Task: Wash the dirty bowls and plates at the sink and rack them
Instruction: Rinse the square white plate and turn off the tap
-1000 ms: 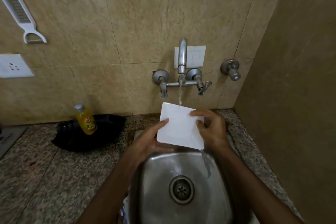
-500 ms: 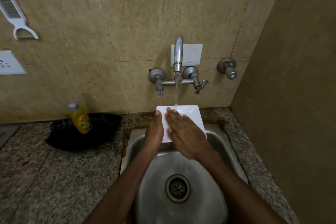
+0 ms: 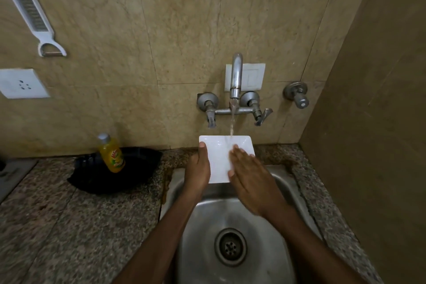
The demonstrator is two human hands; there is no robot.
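1. Fingers [image 3: 239, 155] of the right hand [image 3: 250, 180]: we record them straight and close together. They lie flat on the wet upper face of the white square plate [image 3: 219, 163], with the tips pointing far, toward the wall. The palm covers the plate's near right corner.

2. Thumb [image 3: 202, 145] of the left hand [image 3: 198, 168]: we see it laid on top along the plate's left edge. The other fingers pass under the plate, out of sight, so the hand grips the plate by that edge.

3. The plate: face up, held between both hands above the far end of the steel sink [image 3: 202, 226], directly below the spout.

4. Stream of water [image 3: 232, 122]: it falls from the wall mixer tap [image 3: 235, 76] onto the plate's far edge. A lever handle sits on each side of the spout.

5. Drain [image 3: 230, 246]: in the basin floor, near us, between the two forearms.

6. Speckled granite counter [image 3: 69, 226]: it surrounds the sink on the left, far and right sides.

7. Yellow dish-soap bottle [image 3: 111, 154]: grey cap, upright, left of the sink. It stands within the outline of a black tray [image 3: 138, 168] against the wall.

8. White grater-peeler [image 3: 32, 16]: hung on the tiled wall, far left.

9. White socket plate [image 3: 22, 84]: below the grater-peeler.

10. White switch plate [image 3: 253, 76]: behind the spout.

11. Single valve [image 3: 297, 95]: on the wall, right of the tap.
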